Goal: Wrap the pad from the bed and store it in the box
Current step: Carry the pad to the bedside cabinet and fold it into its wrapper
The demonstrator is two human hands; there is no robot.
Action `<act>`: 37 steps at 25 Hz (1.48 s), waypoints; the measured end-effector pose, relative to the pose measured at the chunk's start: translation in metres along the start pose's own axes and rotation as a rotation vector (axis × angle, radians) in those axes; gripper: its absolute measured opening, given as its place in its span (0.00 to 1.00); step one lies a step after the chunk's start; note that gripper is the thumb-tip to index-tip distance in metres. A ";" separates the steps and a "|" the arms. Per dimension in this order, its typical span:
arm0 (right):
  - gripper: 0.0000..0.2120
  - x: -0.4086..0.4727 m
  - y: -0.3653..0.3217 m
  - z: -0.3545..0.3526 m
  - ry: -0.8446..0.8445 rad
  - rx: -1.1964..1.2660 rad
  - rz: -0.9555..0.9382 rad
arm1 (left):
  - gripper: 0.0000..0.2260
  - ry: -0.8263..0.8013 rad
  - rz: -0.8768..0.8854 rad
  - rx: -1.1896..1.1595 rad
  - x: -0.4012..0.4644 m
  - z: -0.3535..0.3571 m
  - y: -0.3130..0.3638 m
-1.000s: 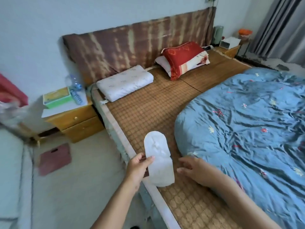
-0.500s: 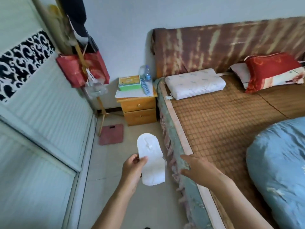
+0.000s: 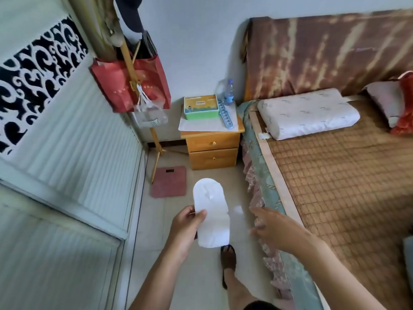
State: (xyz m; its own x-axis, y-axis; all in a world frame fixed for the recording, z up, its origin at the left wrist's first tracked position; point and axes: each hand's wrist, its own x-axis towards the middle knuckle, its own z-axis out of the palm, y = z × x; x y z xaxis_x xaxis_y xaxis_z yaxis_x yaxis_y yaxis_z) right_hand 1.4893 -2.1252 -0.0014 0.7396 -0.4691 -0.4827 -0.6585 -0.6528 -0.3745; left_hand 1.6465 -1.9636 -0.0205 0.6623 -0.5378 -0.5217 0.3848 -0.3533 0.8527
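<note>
- Head view: the left hand (image 3: 185, 229) pinches the white pad (image 3: 211, 213) by its left edge, thumb on the front face and the other fingers behind, so the pad hangs flat and fully unfolded over the floor, beside the bed (image 3: 335, 175) and clear of it.
- The right hand (image 3: 270, 227) is spread, fingers apart and blurred, empty, near the pad's right edge but not touching it, with the frilled side of the bed just behind it.
- Progress, judged from this: the pad is off the bed and in hand, so the pick-up is done. The wrapping has not begun, since the pad shows no fold or roll and no wrapper is visible around it.
- The green box (image 3: 200, 107) sits closed on the wooden nightstand (image 3: 212, 142) against the wall, well apart from the pad. I take it for the storage box, though that is a guess.
- Left to do: fold or wrap the pad with both hands, carry it to the nightstand, open the box and put it in.
</note>
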 end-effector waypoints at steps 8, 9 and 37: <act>0.28 0.191 -0.013 -0.105 -0.006 -0.025 -0.035 | 0.01 0.043 -0.023 -0.028 0.172 0.000 0.108; 0.28 0.210 -0.016 -0.118 -0.018 -0.037 -0.045 | 0.02 0.045 -0.021 -0.032 0.190 0.000 0.121; 0.07 0.665 -0.048 -0.275 -0.160 1.240 0.194 | 0.05 -0.150 -0.225 -0.074 0.652 0.011 0.298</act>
State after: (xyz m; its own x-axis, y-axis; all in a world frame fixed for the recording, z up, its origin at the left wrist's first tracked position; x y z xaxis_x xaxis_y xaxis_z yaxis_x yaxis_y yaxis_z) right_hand 2.0506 -2.5695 -0.0866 0.6483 -0.3609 -0.6704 -0.5060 0.4537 -0.7336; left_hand 2.1855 -2.4279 -0.1066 0.4545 -0.5614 -0.6915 0.5607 -0.4229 0.7119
